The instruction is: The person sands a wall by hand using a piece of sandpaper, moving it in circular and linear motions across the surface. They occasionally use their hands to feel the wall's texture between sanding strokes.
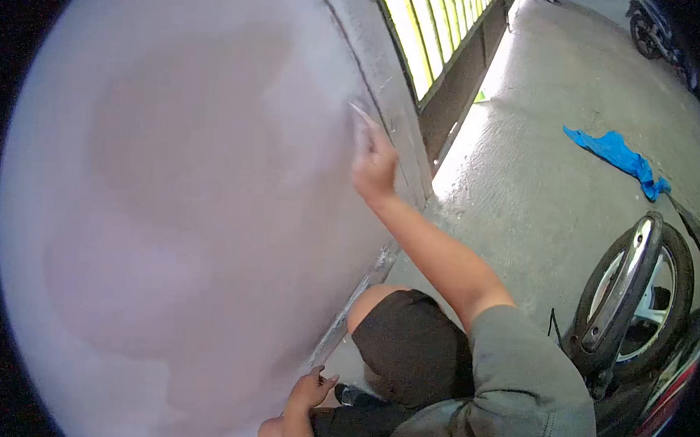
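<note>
My right hand [376, 167] is raised against a pale wall [197, 175], close to its right-hand edge. Its fingers are pressed together and point up along the surface. A thin pale piece seems to stick out at the fingertips, but blur hides what it is. Large greyish-pink patches and whiter areas mark the wall. Low down, in front of my knee, my left hand [307, 389] hangs near the wall's foot. The thumb and forefinger there are apart, with nothing visible between them.
A barred gate [456, 60] adjoins the wall's right edge. On the concrete floor [513, 170] lies a crumpled blue cloth [618, 153]. A motorcycle's wheel and exhaust [623, 290] stand close on my right. Another motorcycle [657, 33] is at the far right.
</note>
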Tool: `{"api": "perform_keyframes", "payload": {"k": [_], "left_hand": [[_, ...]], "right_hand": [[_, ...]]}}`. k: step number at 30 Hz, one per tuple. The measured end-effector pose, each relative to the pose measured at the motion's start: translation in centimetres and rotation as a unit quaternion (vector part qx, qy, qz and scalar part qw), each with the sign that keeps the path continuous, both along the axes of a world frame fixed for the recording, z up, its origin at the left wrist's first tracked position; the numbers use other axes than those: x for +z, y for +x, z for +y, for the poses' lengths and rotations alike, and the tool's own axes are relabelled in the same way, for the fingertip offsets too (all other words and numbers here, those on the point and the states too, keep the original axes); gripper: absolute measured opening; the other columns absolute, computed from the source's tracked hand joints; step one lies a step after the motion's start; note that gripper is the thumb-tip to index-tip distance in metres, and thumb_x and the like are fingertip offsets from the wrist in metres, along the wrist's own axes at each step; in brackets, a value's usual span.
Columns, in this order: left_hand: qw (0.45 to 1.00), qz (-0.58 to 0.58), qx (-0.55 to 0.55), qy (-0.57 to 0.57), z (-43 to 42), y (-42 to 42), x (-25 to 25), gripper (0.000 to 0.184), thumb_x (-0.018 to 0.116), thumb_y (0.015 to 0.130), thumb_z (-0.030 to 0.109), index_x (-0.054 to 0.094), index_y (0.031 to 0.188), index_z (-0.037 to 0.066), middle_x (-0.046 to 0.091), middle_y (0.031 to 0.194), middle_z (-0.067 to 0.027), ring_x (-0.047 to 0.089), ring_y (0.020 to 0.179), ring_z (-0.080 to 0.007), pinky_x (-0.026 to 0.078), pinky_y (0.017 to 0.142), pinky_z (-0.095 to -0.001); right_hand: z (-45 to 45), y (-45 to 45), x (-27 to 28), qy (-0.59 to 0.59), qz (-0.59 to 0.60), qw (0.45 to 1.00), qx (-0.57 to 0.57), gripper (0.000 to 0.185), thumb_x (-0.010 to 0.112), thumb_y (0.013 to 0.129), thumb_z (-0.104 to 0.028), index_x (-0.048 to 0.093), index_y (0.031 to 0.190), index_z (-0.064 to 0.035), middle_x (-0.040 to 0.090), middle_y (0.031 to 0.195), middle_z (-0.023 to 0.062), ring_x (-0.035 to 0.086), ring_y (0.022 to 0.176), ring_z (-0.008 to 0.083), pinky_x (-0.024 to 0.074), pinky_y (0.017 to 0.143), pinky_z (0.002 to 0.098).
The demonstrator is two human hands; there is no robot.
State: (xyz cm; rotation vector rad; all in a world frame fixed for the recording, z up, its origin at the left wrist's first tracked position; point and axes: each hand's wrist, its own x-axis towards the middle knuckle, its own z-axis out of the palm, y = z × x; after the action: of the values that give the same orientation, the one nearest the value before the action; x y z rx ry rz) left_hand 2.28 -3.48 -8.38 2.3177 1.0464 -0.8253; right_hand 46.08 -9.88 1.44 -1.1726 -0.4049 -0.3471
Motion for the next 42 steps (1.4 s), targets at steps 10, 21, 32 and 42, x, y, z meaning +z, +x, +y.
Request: {"api": "perform_keyframes", "payload": {"k": [10,21,32,42], "left_hand": [[0.999,-0.035,-0.038,0.011,-0.3,4.2,2.5,0.072,0.063,0.091,0.051,0.046,0.142,0.003,0.068,0.114,-0.0232,0.065,0.109,-0.0380,0.050,0.093,-0.0458],[0.989,-0.124,-0.061,0.044,0.7,-1.7,3.1,0.072,0.068,0.086,0.051,0.051,0.133,-0.001,0.069,0.107,-0.0245,0.067,0.100,-0.0417,0.053,0.085,-0.0490],[0.968,-0.235,-0.076,0.052,-1.0,3.4,6.9,0.077,0.061,0.089,0.056,0.046,0.136,-0.004,0.064,0.118,-0.0289,0.060,0.111,-0.0457,0.048,0.094,-0.0531],[0.982,-0.183,-0.050,0.004,-0.2,-2.7,4.2,0.075,0.067,0.087,0.051,0.050,0.136,-0.002,0.064,0.118,-0.0293,0.060,0.113,-0.0445,0.048,0.097,-0.0488]], "right_hand": [[2.9,3.7,13.0,0.038,-0.313,0.937,-0.150,0.027,0.055,0.098,-0.009,0.065,0.123,-0.0101,0.065,0.124,0.0202,0.058,0.122,0.0364,0.0506,0.097,0.0397],[2.1,5.6,1.6,-0.071,-0.139,0.967,-0.200,0.033,0.053,0.103,-0.019,0.061,0.132,-0.0080,0.071,0.110,0.0099,0.061,0.082,0.0116,0.0504,0.076,0.0270],[2.1,1.1,-6.0,0.041,0.173,0.984,-0.035,0.034,0.042,0.105,-0.016,0.055,0.134,-0.0013,0.062,0.115,0.0053,0.059,0.096,0.0157,0.0496,0.082,0.0305],[4.3,-3.4,4.8,-0.051,-0.127,0.986,-0.092,0.042,0.046,0.105,-0.024,0.052,0.140,-0.0019,0.052,0.145,0.0173,0.048,0.136,0.0281,0.0371,0.111,0.0341]]}}
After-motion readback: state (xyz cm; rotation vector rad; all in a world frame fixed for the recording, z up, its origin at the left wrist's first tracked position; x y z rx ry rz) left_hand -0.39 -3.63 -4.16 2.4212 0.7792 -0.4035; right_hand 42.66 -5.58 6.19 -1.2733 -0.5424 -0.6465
